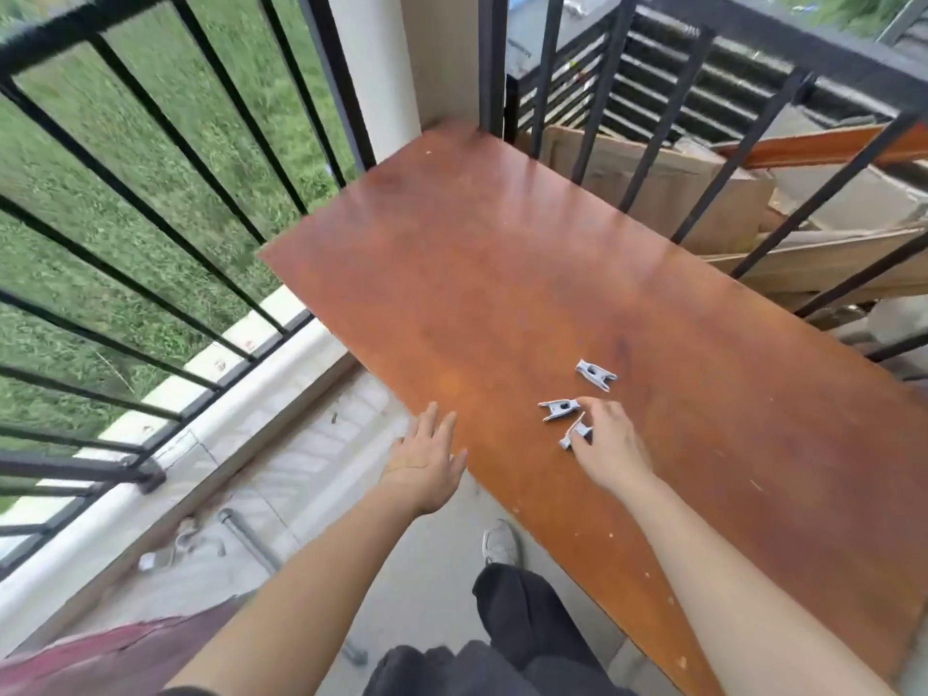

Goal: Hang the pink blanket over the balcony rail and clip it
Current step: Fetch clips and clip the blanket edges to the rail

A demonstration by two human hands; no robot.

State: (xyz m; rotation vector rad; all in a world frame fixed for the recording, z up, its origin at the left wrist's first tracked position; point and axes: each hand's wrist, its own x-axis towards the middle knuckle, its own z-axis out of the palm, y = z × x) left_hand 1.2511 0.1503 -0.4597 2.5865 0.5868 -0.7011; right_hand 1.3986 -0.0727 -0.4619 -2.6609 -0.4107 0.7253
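Pink blanket (125, 655) bunched at 7 o'clock, balcony rail (100, 22) at 10 o'clock, near clip (570, 439) pinched by right hand (610, 452) on wooden surface (502, 243), middle clip (560, 409) and far clip (596, 375) laid at its 12 o'clock, left hand (427, 462) held flat and released at surface edge

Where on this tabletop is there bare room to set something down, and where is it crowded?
Bare: the table's far half, from the pillar and railing bars down to the grey clips; the stretch right of the right hand, toward the cardboard. Crowded: near the front-left edge, where three clips cluster at the right hand and the left hand hovers.
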